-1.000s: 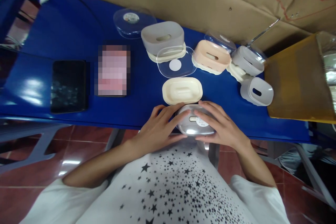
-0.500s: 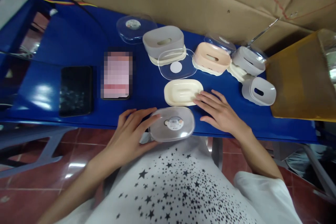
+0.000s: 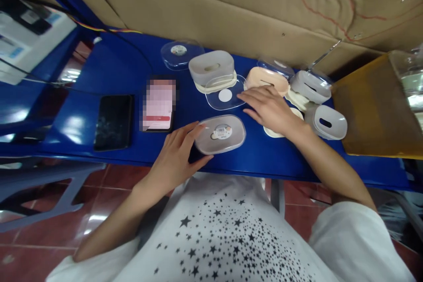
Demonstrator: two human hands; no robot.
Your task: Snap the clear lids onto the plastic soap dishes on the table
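Observation:
My left hand (image 3: 180, 152) grips the left end of a grey oval box with a clear lid (image 3: 221, 144) and a round label, near the table's front edge. Fingers spread, my right hand (image 3: 261, 103) is over the right edge of a loose clear lid (image 3: 216, 101) with a white sticker; whether it touches is unclear. Behind it is a peach box (image 3: 264, 75). A cream tray (image 3: 269, 132) lies partly under my right wrist. A grey box (image 3: 211, 65) stands behind the loose lid. Two more grey boxes (image 3: 310, 87) are on the right.
Two phones, one dark (image 3: 114, 122) and one lit (image 3: 159, 105), lie on the blue table (image 3: 79, 92) at left. A taped cardboard box (image 3: 373, 105) bounds the right side. Another clear lid (image 3: 173, 55) is at the back, by a brown paper-covered wall (image 3: 214, 4). Cables cross the back left.
The lidded grey box has moved back onto the table with my left hand. The cream tray has shifted right, and my right hand has gone up to the loose lid.

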